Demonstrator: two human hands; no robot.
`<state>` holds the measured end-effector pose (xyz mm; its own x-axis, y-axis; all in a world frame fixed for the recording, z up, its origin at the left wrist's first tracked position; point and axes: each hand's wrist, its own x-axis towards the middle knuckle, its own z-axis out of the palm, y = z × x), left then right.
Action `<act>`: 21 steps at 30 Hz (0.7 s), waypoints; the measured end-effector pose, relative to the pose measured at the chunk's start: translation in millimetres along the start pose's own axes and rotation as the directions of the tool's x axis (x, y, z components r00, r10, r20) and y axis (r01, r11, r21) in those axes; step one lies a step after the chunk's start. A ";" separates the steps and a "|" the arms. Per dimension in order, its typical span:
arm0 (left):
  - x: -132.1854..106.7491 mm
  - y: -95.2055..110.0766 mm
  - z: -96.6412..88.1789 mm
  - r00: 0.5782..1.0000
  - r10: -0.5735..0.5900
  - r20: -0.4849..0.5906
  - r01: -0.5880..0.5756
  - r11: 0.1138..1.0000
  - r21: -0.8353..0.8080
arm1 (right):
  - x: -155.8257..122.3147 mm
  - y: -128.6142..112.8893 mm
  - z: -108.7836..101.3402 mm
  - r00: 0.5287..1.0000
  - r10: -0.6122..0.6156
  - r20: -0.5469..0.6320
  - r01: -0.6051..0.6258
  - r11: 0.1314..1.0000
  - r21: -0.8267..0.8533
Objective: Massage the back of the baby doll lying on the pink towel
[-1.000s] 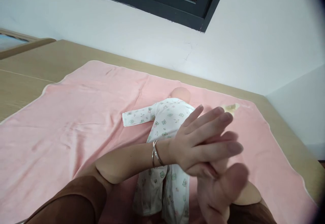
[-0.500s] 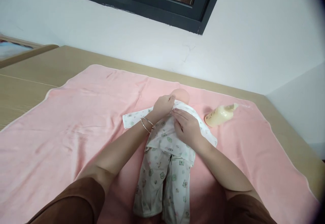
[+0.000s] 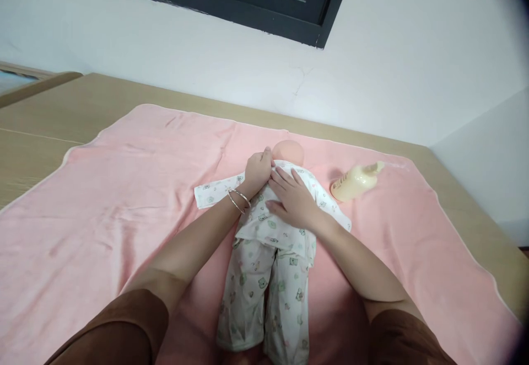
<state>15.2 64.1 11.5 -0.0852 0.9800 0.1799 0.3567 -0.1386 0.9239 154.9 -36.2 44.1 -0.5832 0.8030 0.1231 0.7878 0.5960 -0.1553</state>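
A baby doll in a white printed shirt [image 3: 258, 219] and matching trousers [image 3: 246, 293] lies on a pink blanket [image 3: 103, 199]. Its round, bare head [image 3: 288, 153] points away from me. My left hand [image 3: 259, 170], with two thin bangles at the wrist, is closed at the shirt's collar and shoulder, beside the head. Its fingertips are mostly hidden, but they seem to pinch the shirt fabric. Across the upper body, my right hand [image 3: 293, 199] lies flat with its fingers spread. One shirt sleeve [image 3: 215, 191] stretches out to the left.
A pale yellow pump bottle [image 3: 353, 183] lies on its side on the blanket, right of the doll. Beneath the blanket is a wooden surface [image 3: 124, 89], bordered by a white wall [image 3: 248, 73]. A dark window frame [image 3: 264, 15] is set in the wall above.
My right hand has opened out from fingers held together to lying flat and spread on the shirt. My left hand has drawn slightly away from the doll's head, which now shows more.
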 end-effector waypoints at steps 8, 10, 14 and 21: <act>-0.4 -4.3 -0.7 0.998 0.052 0.046 -0.049 0.997 -0.052 | -2.6 -2.2 2.1 0.965 0.247 -0.090 -0.251 0.967 -0.034; 0.0 -5.9 0.0 0.998 0.048 0.047 -0.045 0.998 -0.054 | -7.1 -19.0 3.5 0.970 0.228 -0.083 -0.233 0.970 -0.065; 0.2 -7.0 0.0 0.998 0.042 0.054 -0.039 0.997 -0.064 | -3.7 -19.2 0.5 0.992 0.123 0.000 -0.123 0.992 -0.026; -14.8 1.8 -6.5 0.989 0.131 0.069 -0.138 0.984 0.111 | 3.3 -4.7 -2.3 0.930 0.366 -0.029 -0.367 0.930 -0.017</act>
<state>11.1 48.3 12.7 0.0266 0.9608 0.2759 0.4665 -0.2561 0.8467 149.7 -36.3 47.5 -0.2484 0.9648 0.0861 0.9500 0.2600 -0.1729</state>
